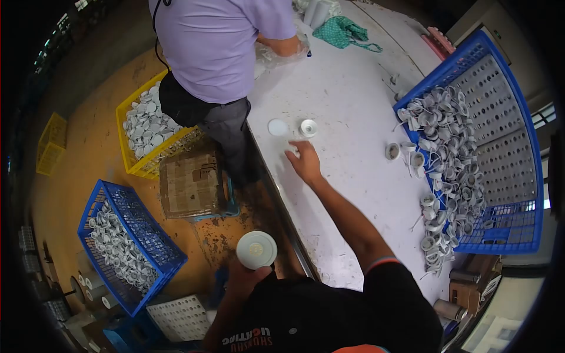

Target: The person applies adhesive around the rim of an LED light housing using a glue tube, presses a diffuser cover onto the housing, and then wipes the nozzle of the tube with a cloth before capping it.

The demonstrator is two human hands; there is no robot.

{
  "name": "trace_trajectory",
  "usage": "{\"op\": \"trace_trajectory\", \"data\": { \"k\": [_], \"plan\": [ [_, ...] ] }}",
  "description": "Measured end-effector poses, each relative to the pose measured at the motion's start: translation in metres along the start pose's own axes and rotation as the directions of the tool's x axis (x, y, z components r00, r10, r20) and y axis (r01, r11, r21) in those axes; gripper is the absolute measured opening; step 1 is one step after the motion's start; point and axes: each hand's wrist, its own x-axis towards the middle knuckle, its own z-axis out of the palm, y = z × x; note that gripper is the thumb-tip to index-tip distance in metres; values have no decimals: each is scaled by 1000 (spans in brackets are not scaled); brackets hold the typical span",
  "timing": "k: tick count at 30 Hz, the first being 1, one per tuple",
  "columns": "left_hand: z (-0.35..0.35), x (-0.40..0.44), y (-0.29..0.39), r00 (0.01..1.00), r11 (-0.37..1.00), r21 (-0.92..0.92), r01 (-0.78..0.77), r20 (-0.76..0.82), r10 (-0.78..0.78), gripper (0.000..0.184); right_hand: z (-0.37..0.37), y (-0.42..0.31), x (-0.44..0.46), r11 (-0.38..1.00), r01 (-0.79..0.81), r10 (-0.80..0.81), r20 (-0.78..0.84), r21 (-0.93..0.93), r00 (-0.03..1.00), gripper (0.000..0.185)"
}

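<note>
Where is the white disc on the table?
In the head view, the white disc lies near the table's left edge, left of the round part, beyond the right hand.

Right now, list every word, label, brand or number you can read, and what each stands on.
"SHUNSHU", apparently, upside down on the black shirt.
"LIGHTING", upside down beside it, same shirt.
Cardboard box: dark mark too small to read.
Round white disc: no readable text.

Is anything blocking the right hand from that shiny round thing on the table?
Nothing visible is. The shiny round part sits just beyond the right hand, and the flat white disc lies beside the part, not between them.
</note>
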Motion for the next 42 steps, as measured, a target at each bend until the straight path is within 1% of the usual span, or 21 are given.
{"op": "trace_trajectory", "data": {
  "k": [1, 2, 3, 4, 6, 10, 12, 16, 18, 22, 24, 25, 27, 28, 29, 30, 31, 33, 35, 39, 42],
  "plan": [
    [-13, 6, 1, 1000, 1000, -2, 13, 1, -13, 32, 20, 8, 30, 991, 77, -76, 8, -112, 997, 38],
    [-25, 12, 4, 994, 992, -86, 97, -41, -101, 35, 40, 16, 55, 963, 155, -153, 27, -222, 988, 44],
    [-33, 17, 6, 979, 969, -176, 172, -77, -188, 38, 52, 16, 73, 962, 153, -148, 36, -226, 988, 44],
    [-36, 23, 7, 978, 967, -186, 177, -76, -193, 38, 63, 16, 89, 932, 130, -97, 112, -339, 989, 51],
    [-40, 36, 9, 979, 928, -373, 10, -185, -85, 35, 76, 18, 111, 864, 106, 12, 231, -492, 973, 65],
    [-49, 55, 13, 963, 902, -431, 4, -240, -119, 38, 89, 32, 121, 864, 101, 64, 305, -494, 950, 61],
    [-55, 63, 4, 979, 914, -404, 28, -176, -108, 55, 87, 36, 121, 890, 134, -7, 280, -435, 960, 56],
    [-57, 74, 2, 987, 899, -439, 2, -144, -73, 55, 81, 34, 121, 857, 167, -37, 264, -488, 964, 54],
    [-52, 75, 7, 988, 861, -506, -37, -148, -44, 52, 80, 35, 120, 876, 195, -140, 155, -440, 978, 55],
    [-43, 70, 10, 994, 899, -436, -46, -109, -2, 50, 68, 26, 111, 939, 131, -103, 103, -319, 989, 56],
    [-28, 66, 23, 983, 931, -364, -7, -171, -59, 31, 58, 16, 101, 989, 136, -136, 11, -65, 991, 56],
    [-23, 67, 26, 983, 933, -360, -5, -172, -61, 31, 49, 5, 92, 989, 133, -133, 10, -61, 991, 56],
    [-11, 71, 31, 935, 963, -202, 180, -270, -232, 25, 26, -18, 58, 987, -35, 31, 31, 157, 999, 57],
    [-5, 74, 32, 921, 977, -62, 206, -324, -215, 18, 13, -26, 38, 949, -149, 131, 84, 277, 988, 57],
    [-2, 79, 31, 924, 977, -51, 209, -317, -214, 18, -6, -38, 14, 909, -190, 151, 133, 371, 980, 57],
    [1, 84, 28, 942, 986, -83, 146, -293, -165, 17, -26, -54, -11, 857, -236, 171, 180, 459, 969, 57],
    [7, 88, 30, 958, 989, -117, 89, -263, -117, 16, -46, -71, -39, 861, -187, 127, 157, 473, 979, 58],
    [34, 89, 45, 990, 950, -309, -33, -141, -12, 14, -88, -102, -87, 861, -161, 122, 111, 483, 986, 58],
    [62, 83, 48, 992, 962, -241, -129, -28, 126, 17, -123, -124, -129, 904, -171, 142, 103, 392, 984, 61],
    [120, 57, 44, 957, 962, -252, -104, 237, 165, 25, -169, -127, -203, 926, -181, 240, -144, 332, 960, 62],
    [167, 24, 45, 934, 979, -199, -50, 337, 117, 21, -206, -122, -256, 879, -230, 363, -273, 417, 891, 57]
  ]
}}
